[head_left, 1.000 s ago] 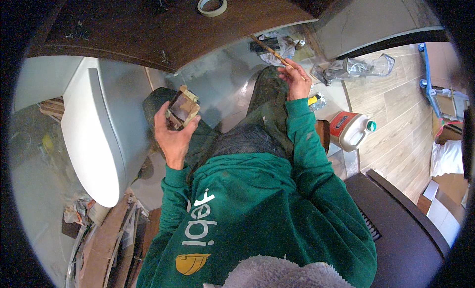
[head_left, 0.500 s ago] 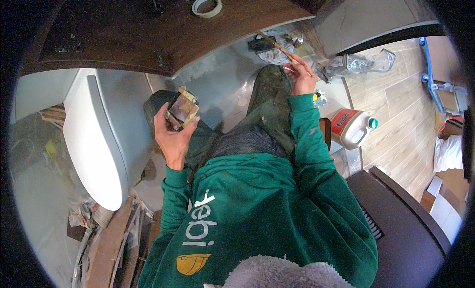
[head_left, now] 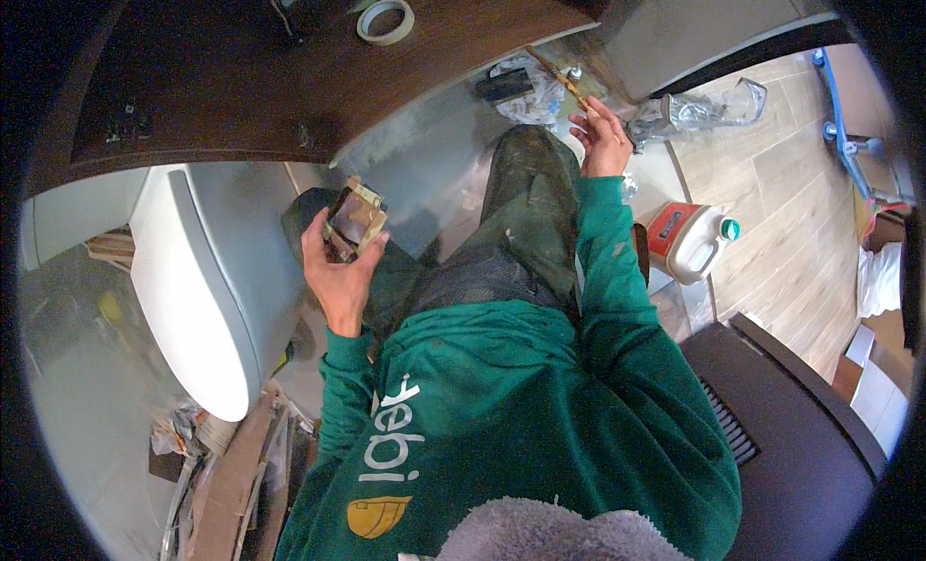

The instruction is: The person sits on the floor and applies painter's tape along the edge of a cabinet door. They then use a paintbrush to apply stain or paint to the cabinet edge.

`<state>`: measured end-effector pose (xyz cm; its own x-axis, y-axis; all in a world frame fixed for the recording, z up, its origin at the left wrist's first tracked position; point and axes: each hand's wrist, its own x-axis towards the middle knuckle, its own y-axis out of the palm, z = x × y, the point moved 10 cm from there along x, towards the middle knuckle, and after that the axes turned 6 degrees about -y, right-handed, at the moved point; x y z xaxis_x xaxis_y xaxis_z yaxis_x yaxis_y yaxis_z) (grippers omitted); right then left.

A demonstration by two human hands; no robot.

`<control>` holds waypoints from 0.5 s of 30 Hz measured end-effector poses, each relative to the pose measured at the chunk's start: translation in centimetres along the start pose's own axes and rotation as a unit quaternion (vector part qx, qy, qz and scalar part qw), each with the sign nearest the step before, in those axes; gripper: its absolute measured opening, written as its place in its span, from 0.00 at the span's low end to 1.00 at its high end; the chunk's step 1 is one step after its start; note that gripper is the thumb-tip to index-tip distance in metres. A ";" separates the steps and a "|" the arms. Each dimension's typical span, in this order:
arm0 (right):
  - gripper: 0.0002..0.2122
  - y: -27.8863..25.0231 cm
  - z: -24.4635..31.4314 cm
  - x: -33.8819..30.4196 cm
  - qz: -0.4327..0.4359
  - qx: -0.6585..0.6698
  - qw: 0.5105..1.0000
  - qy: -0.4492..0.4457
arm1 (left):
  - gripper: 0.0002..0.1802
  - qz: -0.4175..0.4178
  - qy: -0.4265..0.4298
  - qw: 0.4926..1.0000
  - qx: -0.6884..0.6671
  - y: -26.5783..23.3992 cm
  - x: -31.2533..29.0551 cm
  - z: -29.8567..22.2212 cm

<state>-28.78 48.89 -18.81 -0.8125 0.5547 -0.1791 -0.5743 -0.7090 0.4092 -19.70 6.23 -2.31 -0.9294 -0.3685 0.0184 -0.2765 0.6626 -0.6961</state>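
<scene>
My left hand (head_left: 340, 276) is closed around a small open container (head_left: 355, 223), brown-stained inside, with pale tape-like strips along its edges. It sits above my left knee. My right hand (head_left: 604, 144) grips a thin, brown-stained stick (head_left: 559, 77), possibly a slim brush. Its far end points up and left toward the lower edge of a dark brown wood panel (head_left: 241, 98). Whether that tip touches the panel, I cannot tell.
A roll of masking tape (head_left: 386, 22) rests on the panel. On the left stands a white rounded lid (head_left: 188, 301) above cardboard scraps (head_left: 227, 484). To the right are a white jug (head_left: 692, 245) with a green cap, clear plastic wrapping (head_left: 699, 117) and a dark cabinet (head_left: 786, 416).
My right hand has moved slightly right, carrying the stick with it. My left hand keeps its hold on the container, nearly in place. The view has shifted slightly.
</scene>
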 end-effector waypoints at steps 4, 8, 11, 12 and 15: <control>0.15 -0.3 -0.3 -1.3 0.000 0.007 1.000 -0.009 | 0.42 0.009 0.001 1.000 -0.028 0.7 0.3 -0.1; 0.15 -0.8 -0.7 -1.6 -0.020 0.024 0.999 -0.015 | 0.42 0.014 0.007 0.999 -0.029 1.1 0.4 -0.3; 0.15 -0.9 -1.0 -1.1 -0.029 0.034 0.999 -0.012 | 0.42 0.018 0.004 0.999 -0.036 1.2 0.5 -0.3; 0.15 -0.8 -1.1 -1.0 -0.030 0.036 0.999 -0.010 | 0.42 0.017 0.006 0.999 -0.031 1.3 0.6 -0.4; 0.15 -0.6 -1.5 -0.8 -0.032 0.026 0.999 -0.004 | 0.41 0.015 0.011 1.000 -0.021 1.4 0.6 -0.6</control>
<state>-27.97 48.19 -20.27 -0.7738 0.6012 -0.1993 -0.6185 -0.6493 0.4426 -20.79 7.26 -2.85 -0.9425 -0.3338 0.0141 -0.2581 0.7007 -0.6651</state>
